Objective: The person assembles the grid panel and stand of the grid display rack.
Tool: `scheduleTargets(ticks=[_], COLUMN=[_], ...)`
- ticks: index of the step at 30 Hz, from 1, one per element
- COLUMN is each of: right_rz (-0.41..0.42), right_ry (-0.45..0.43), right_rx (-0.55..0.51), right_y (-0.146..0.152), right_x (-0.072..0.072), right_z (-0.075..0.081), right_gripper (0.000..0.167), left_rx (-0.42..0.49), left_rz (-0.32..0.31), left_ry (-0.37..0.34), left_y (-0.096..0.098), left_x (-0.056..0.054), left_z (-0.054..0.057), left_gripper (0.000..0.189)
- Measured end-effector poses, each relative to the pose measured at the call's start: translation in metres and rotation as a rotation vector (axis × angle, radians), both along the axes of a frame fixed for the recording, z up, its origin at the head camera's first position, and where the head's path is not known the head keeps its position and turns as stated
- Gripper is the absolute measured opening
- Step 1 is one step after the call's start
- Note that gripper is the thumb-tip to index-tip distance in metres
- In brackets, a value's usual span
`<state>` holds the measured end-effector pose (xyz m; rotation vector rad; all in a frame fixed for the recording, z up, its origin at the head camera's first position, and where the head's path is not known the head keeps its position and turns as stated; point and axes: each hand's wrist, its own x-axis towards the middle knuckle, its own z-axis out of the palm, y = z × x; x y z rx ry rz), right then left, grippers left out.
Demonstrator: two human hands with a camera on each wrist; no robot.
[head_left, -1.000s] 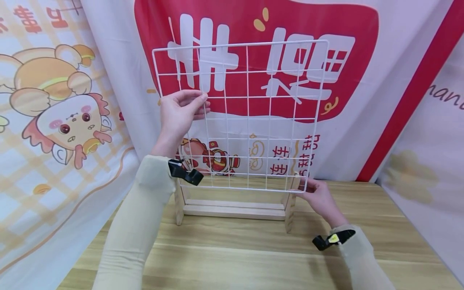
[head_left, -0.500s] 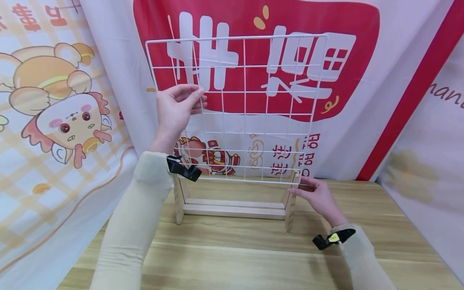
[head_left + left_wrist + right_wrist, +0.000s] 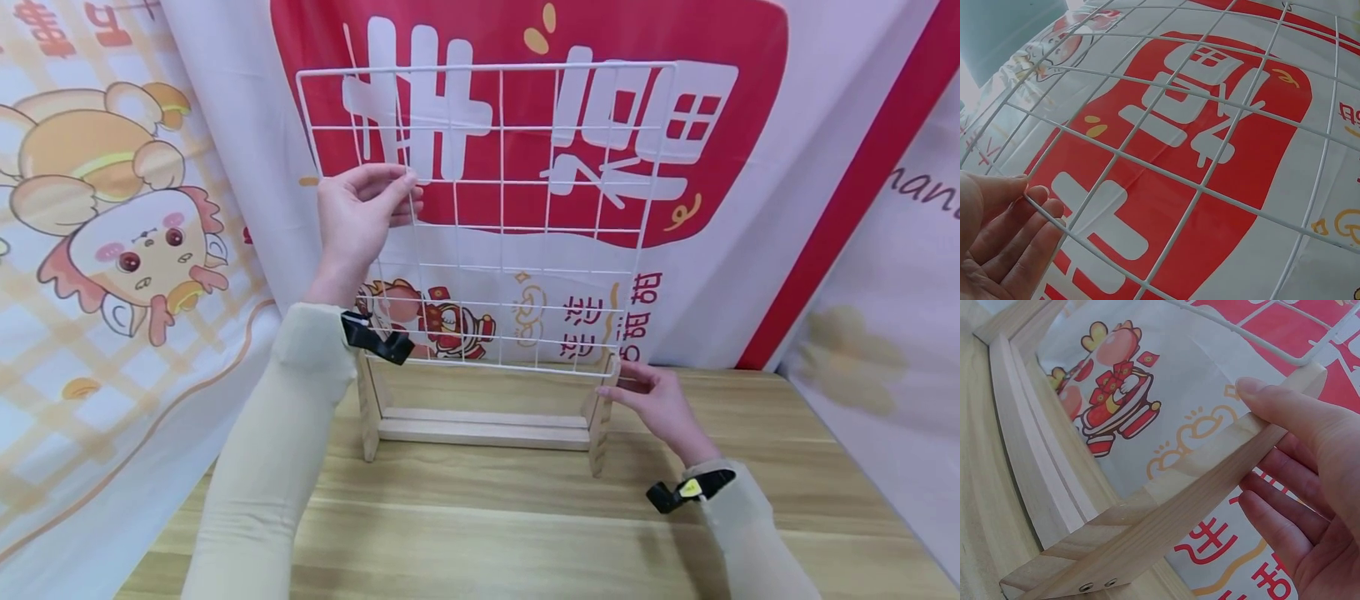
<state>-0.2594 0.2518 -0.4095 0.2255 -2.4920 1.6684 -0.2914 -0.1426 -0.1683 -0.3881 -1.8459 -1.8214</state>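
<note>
A white wire grid panel (image 3: 502,127) stands raised above a low wooden stand (image 3: 483,435), leaning back slightly. My left hand (image 3: 354,218) pinches a wire at the panel's left side; in the left wrist view, the thumb and fingers of that hand (image 3: 1007,234) meet at the wire. With my right hand (image 3: 654,400) I hold the top of the stand's right upright. The right wrist view has the thumb on the upright's (image 3: 1191,469) near face and fingers behind. Just over the upright's tip lies the panel's rounded lower corner (image 3: 1300,361). The left upright's top is partly hidden behind the left wrist camera.
The stand rests on a wood-grain table (image 3: 480,533). Behind it hangs a white cloth with a red printed patch (image 3: 525,200). A checked cartoon cloth (image 3: 97,275) borders the left, and a pale cloth (image 3: 885,350) the right.
The wire panel has shifted up and left with my left hand. Its lower right corner went from outside the right upright to over its top. My right hand has hardly moved.
</note>
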Motion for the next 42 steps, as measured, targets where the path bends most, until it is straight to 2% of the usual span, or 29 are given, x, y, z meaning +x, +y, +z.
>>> scheduleTargets(ticks=[4,14,30,42], right_rz=[0.003,0.020,-0.009,-0.012], right_ry=[-0.007,-0.010,-0.049,-0.036], right_rx=[0.000,-0.035,0.001,-0.008], right_y=[0.0009,-0.0002,0.0008,-0.0003], right_x=[0.0000,0.0007,-0.0007,0.0002], right_z=[0.0011,0.0017,-0.0038,-0.0039], right_gripper=[0.065,0.064,0.073,0.070], left_rx=[-0.002,0.008,0.062,0.036], left_rz=[-0.007,0.026,0.036,0.038], left_ry=[-0.008,-0.012,-0.025,-0.012], left_y=[0.0001,-0.0023,-0.0076,-0.0046], left_x=[-0.0005,-0.0009,-0.0008,0.0007], left_z=[0.0005,-0.0002,0.0009,0.0012], left_gripper=[0.034,0.035,0.036,0.034])
